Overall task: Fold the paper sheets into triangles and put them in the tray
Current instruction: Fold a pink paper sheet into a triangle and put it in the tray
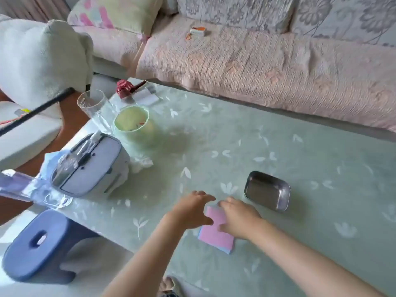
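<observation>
Our left hand (192,209) reaches forward palm down, fingers spread and loosely arched. Just beside it, our right hand (239,219) lies flat, fingers pointing ahead.

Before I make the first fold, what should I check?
1. Pink sheet lies flat on the table: ok.
2. Right hand rests on the pink sheet: ok.
3. Left hand has hold of the sheet's edge: cannot tell.
4. Blue sheet underneath is free of both hands: cannot tell.
5. Tray sits open side up beside the sheets: ok.
</observation>
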Demonstrator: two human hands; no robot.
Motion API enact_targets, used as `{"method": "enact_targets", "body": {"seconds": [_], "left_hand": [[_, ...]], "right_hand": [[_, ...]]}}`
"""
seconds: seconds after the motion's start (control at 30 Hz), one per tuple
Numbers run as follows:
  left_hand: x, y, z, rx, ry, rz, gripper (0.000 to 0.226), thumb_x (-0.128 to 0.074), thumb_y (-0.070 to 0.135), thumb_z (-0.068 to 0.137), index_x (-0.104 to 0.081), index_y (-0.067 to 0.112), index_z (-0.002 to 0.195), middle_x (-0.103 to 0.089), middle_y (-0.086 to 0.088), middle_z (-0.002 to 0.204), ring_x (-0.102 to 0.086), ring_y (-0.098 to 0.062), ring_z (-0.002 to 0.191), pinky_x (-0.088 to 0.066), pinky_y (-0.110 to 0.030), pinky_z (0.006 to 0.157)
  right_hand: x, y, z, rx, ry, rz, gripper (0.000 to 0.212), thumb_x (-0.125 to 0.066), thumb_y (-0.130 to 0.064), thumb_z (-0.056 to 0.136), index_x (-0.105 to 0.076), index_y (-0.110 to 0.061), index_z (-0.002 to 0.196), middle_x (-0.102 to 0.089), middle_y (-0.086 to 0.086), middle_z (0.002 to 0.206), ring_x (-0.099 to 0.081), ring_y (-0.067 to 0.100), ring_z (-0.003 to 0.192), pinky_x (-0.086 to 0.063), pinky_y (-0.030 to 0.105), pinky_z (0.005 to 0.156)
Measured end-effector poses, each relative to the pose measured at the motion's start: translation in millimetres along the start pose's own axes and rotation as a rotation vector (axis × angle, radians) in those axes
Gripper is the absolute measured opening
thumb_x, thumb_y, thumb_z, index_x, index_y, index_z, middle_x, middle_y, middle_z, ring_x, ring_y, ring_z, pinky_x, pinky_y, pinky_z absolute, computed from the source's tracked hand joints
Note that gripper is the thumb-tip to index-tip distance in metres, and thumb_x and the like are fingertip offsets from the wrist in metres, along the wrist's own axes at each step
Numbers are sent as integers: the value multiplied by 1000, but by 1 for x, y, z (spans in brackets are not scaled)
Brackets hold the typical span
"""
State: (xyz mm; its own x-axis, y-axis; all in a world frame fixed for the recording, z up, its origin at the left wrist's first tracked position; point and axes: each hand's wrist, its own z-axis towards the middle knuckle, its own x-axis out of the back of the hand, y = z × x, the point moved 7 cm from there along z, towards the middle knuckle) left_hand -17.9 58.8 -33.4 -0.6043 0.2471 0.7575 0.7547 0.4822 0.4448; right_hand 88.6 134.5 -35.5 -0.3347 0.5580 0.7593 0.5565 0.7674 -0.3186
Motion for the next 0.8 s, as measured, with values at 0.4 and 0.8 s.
{"method": "enact_targets", "body": {"seconds": [0.4,0.8], "left_hand": [[-49,-20,27,-125,223,117,73,-89,49,54,-52,39,116,-42,13,115,-35,-9,105,-40,-25,81],[-54,-3,-5,-204,463,-28,84,-82,42,70,-37,38,140,-44,13,138,-33,-11,128,-42,-32,96]], "right_hand": [[-35,19,22,-5,222,-159,75,-77,-60,64,-44,-20,118,-49,1,115,-55,25,108,-42,35,74],[-59,48,-35,-143,601,390,13,-55,-35,88,-56,-24,81,-61,-10,83,-59,20,80,-48,35,68]]}}
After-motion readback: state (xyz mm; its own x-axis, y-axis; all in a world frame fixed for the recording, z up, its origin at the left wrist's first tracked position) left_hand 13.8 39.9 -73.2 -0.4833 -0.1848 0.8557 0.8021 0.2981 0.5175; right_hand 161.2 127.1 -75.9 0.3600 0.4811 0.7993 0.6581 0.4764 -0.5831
